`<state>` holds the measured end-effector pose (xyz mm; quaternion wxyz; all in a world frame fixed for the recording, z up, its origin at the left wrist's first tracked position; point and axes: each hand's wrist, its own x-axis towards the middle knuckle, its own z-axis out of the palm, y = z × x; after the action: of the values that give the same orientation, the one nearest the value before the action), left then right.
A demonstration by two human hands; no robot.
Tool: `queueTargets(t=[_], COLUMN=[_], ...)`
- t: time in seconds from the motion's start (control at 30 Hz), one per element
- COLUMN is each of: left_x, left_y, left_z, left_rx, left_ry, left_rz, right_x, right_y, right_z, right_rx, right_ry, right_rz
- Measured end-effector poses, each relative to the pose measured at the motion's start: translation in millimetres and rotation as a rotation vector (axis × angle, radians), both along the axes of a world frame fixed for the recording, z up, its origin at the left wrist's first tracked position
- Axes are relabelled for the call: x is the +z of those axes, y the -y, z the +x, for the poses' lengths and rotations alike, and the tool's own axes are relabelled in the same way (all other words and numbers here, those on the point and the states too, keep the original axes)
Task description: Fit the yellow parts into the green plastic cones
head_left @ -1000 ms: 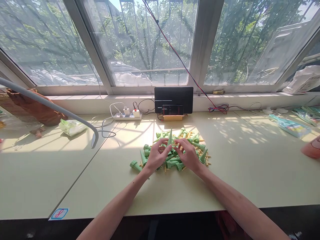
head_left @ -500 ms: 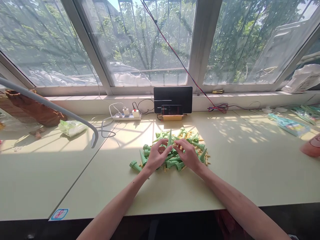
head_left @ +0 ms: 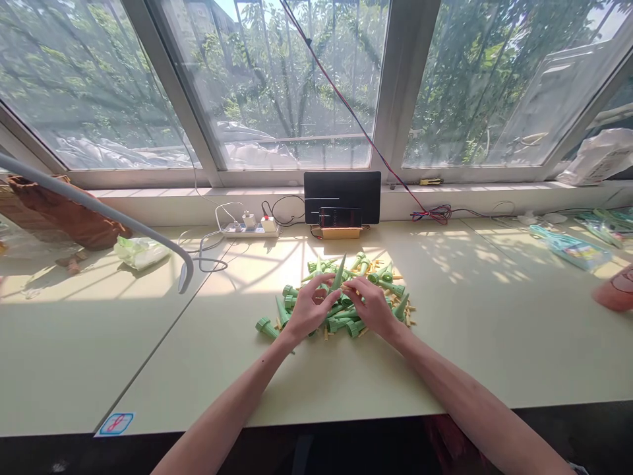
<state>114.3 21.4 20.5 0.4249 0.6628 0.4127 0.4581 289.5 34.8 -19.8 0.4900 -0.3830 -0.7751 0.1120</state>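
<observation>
My left hand [head_left: 309, 311] is closed around a green plastic watering spike [head_left: 340, 270], whose pointed tip stands up above the fingers and leans right. Close beside it, my right hand [head_left: 374, 307] pinches a small yellow valve piece [head_left: 345, 287] against the spike's side; the fingers partly cover it. Under and around both hands lies a heap of similar green spikes [head_left: 339, 324], some with ridged caps. Small yellow valve pieces [head_left: 411, 318] are scattered among them and along the heap's right edge.
Behind the heap, a black tablet [head_left: 342, 188] and a phone [head_left: 341, 216] lean on a small cardboard stand [head_left: 341, 233]. A power strip [head_left: 251, 229] with cables sits to their left. A grey curved arm [head_left: 99, 204] reaches in from the left. Plastic packets [head_left: 571, 247] lie at right.
The spike in my left hand has tilted to the right, its tip shifting right. My right hand stays close beside it with the fingers slightly moved.
</observation>
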Motion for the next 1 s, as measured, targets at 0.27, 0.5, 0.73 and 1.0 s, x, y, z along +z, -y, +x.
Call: queueTargets(t=[0.27,0.5,0.73,1.0], left_x=[-4.5,-6.8,-7.8,-6.5], left_y=[-0.3,-1.4,-2.1,-2.4], left_z=[-1.1,-1.3,-1.8,-1.2], left_rx=[-0.033,0.051,0.084,0.132], left_ry=[-0.021,-0.112,-0.129,-0.079], left_rz=[0.016,0.172,0.188,0.106], right_x=[0.6,2.1,5.3,2.9], right_y=[1.3,2.5,5.3,4.5], right_z=[0.6,-2.1,-5.0,-4.4], right_rx=[0.005,-0.008,0.003,0.039], right_ry=[0.055,0.005,-0.08,-0.059], right_rz=[0.017,-0.002,0.001,0.032])
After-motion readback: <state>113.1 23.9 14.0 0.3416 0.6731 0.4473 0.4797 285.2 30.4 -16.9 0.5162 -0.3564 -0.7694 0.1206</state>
